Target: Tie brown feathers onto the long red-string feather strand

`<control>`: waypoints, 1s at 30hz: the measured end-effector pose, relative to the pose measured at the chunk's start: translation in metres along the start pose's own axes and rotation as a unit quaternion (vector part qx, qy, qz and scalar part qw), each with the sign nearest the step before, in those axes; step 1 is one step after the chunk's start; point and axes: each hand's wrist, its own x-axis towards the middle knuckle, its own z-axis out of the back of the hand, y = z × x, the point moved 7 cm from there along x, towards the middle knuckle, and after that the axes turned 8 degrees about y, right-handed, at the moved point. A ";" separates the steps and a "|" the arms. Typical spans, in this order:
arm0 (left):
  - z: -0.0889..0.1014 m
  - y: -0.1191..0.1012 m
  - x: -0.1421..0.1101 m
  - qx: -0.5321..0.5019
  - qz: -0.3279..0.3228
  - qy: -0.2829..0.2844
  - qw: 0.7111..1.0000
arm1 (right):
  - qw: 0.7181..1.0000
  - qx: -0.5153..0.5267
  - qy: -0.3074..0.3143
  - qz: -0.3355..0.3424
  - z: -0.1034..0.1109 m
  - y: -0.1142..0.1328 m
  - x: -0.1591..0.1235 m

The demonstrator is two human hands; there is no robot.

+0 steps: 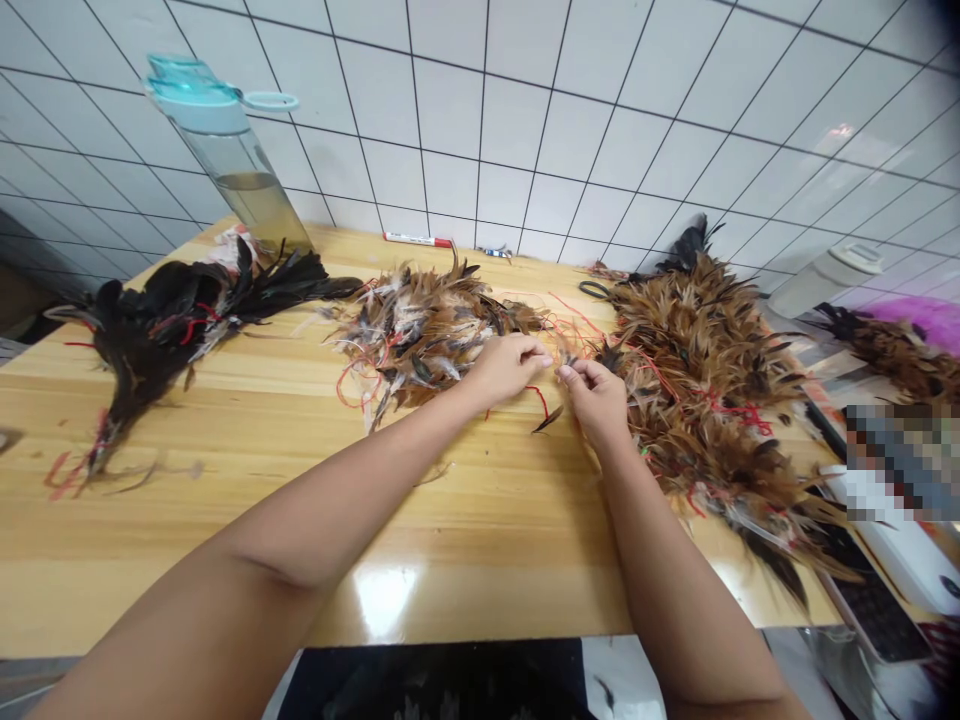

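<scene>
Right hand (598, 395) pinches a wispy brown feather (568, 354); left hand (508, 366) curls nearby, grip unclear, over smooth wood (495, 530).

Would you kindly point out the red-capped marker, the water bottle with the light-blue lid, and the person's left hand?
Red-capped marker (412, 240): head view, on its white barrel.
Water bottle (259, 195): head view, on its clear body.
Left hand (504, 368): head view, on its back.
</scene>
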 end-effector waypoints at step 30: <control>-0.027 -0.012 -0.013 0.114 0.023 0.265 0.957 | 0.992 0.077 -0.085 -0.059 0.016 -0.007 0.000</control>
